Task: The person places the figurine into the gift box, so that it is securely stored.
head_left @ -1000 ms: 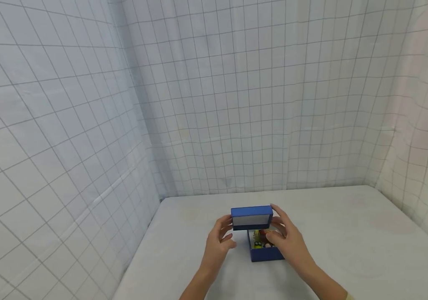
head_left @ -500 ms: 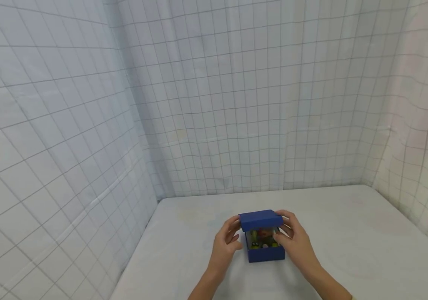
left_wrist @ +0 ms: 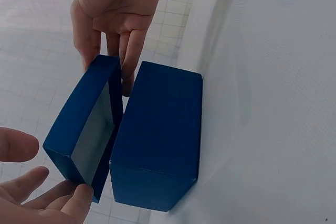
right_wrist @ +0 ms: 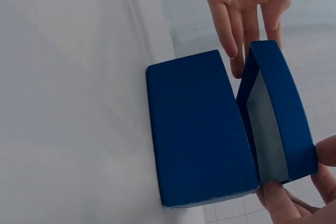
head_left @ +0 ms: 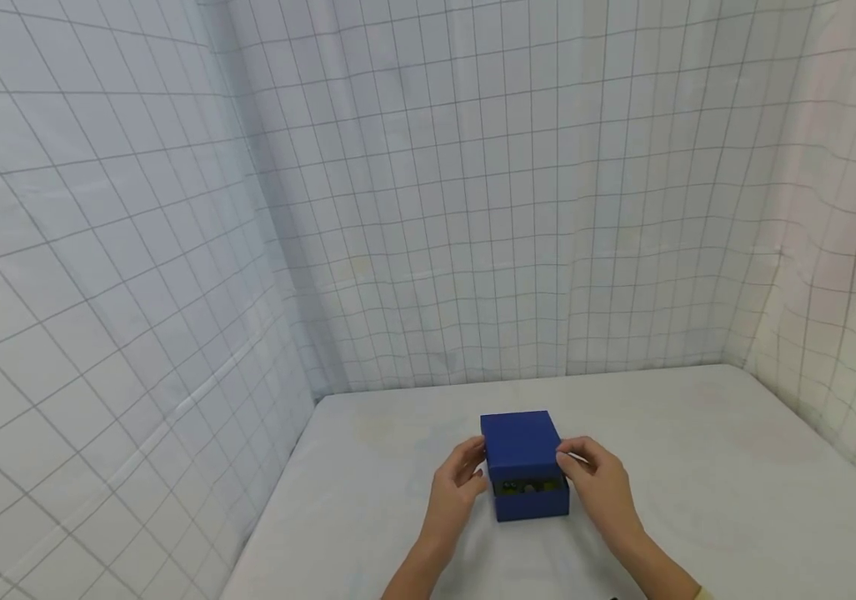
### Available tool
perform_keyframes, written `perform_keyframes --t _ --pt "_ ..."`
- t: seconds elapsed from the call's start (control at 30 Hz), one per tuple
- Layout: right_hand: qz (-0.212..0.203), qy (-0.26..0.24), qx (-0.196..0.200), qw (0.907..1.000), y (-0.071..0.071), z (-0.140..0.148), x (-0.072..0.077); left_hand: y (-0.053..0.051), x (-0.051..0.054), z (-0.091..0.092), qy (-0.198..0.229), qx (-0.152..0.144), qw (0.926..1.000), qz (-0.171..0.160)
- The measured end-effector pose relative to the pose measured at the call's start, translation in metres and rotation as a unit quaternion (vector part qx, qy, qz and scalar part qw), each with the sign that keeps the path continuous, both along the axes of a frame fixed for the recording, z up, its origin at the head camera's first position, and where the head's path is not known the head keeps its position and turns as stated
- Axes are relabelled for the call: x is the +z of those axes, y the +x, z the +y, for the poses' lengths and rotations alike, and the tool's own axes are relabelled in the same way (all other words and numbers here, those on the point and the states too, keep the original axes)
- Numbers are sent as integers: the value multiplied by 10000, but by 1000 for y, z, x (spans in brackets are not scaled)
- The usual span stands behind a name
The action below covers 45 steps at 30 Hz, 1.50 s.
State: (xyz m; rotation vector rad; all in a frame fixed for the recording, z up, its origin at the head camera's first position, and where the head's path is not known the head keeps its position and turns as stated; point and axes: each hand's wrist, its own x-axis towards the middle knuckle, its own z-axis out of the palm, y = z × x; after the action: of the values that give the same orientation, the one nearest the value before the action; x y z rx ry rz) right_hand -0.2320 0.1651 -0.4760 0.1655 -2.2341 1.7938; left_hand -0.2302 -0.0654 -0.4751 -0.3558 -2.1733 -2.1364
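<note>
A blue box lid sits over a matching blue box base, with its front edge raised. Through the front gap, small yellow-green and dark items show; the lid hides most of them. My left hand holds the lid's left side, its fingers at the lid's lower edge in the left wrist view. On the other side my right hand pinches the lid's right front corner. In the right wrist view the lid stands tilted away from the base, its pale inside partly visible.
The box stands on a table with a white cover. White sheets with a grid pattern hang behind the table and along both sides.
The lid has come down from a steep tilt above the base to lie nearly over it, narrowing the front gap. My right hand has shifted towards the lid's front corner.
</note>
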Motion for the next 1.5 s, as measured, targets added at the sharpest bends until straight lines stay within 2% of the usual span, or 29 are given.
perform_keyframes --t 0.43,0.63,0.8,0.97,1.3,1.5 --pt "-114 285 -276 9991 1 -2 -3 2 -11 4 -66 118 9999 -92" --pt "-137 541 -284 9980 2 -1 -6 3 -14 4 -177 221 9995 -164" --pt "-181 645 -267 9974 1 0 -9 3 -15 6 -288 420 9981 -357" --pt "-279 683 -224 9970 2 -1 -11 5 -16 6 -200 464 9974 -509" --pt "-487 904 -124 9946 3 -2 -12 5 -22 6 -237 578 9960 -642" --pt "-465 1165 -201 9919 1 -1 -15 4 -21 7 -489 662 9946 -626"
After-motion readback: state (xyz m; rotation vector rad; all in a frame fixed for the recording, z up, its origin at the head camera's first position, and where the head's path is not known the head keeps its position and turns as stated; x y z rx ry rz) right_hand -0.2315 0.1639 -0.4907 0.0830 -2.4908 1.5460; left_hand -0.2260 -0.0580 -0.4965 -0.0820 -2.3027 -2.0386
